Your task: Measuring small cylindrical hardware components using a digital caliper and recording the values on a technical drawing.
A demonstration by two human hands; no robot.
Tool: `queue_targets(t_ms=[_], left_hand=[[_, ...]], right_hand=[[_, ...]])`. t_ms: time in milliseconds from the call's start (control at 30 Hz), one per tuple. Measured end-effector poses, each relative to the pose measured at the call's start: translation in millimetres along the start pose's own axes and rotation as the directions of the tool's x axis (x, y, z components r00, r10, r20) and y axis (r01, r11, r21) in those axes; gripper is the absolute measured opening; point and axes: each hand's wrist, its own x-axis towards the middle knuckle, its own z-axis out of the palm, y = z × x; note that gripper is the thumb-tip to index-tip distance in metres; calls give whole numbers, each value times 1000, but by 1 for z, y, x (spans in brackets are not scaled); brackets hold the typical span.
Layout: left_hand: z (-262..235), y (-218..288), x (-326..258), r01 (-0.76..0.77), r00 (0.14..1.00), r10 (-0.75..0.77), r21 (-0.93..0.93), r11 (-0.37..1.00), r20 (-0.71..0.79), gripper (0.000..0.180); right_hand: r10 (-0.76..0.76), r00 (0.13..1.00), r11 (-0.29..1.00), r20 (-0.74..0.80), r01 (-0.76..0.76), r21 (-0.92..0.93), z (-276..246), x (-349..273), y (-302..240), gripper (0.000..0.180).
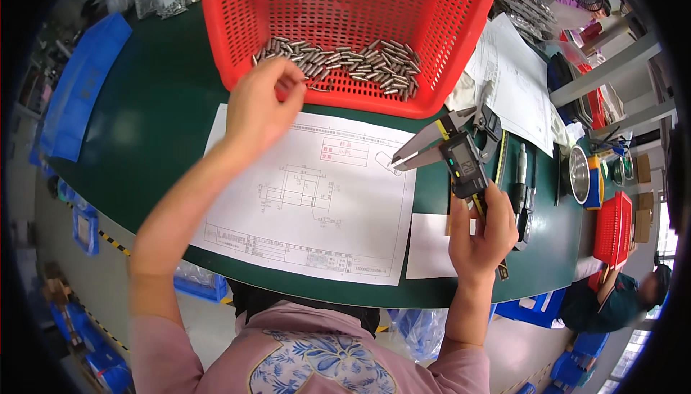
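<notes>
My right hand [482, 232] grips a digital caliper [450, 150] by its body, jaws pointing left over the paper drawing [309, 199]. My left hand [263, 102] reaches into the near edge of a red plastic basket [345, 5], fingers pinched over a heap of small metal pins [345, 59]. Whether a pin is between the fingers I cannot tell. The drawing lies flat on the green table [158, 120] between both hands.
More paper sheets [515, 81] lie right of the basket. A micrometer [523, 192] and a roll of tape [584, 174] sit at the right, beside a small red basket [615, 228]. Blue bins [79, 91] stand at left. Another person [612, 297] sits at lower right.
</notes>
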Motion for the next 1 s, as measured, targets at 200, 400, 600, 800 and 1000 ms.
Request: queue_targets(t_ms=[200, 400, 600, 800, 1000], left_hand=[[19, -11, 46, -300, 952, 305, 334, 893, 40, 9], [37, -10, 68, -411, 911, 329, 592, 693, 248, 4], [43, -17, 68, -501, 865, 400, 510, 699, 302, 4], [45, -24, 71, -510, 859, 454, 474, 718, 236, 7], [22, 9, 49, -122, 969, 109, 46, 991, 221, 7]], right_hand=[[32, 999, 999, 35, -32, -6, 2, -2, 2, 28], [43, 997, 999, 57, -42, -12, 4, 2, 3, 27], [51, 997, 999, 53, -51, 9, 5, 1, 2, 26], [31, 996, 999, 88, -35, 41, 11, -1, -1, 26], [40, 995, 999, 89, -42, 22, 9, -3, 3, 28]])
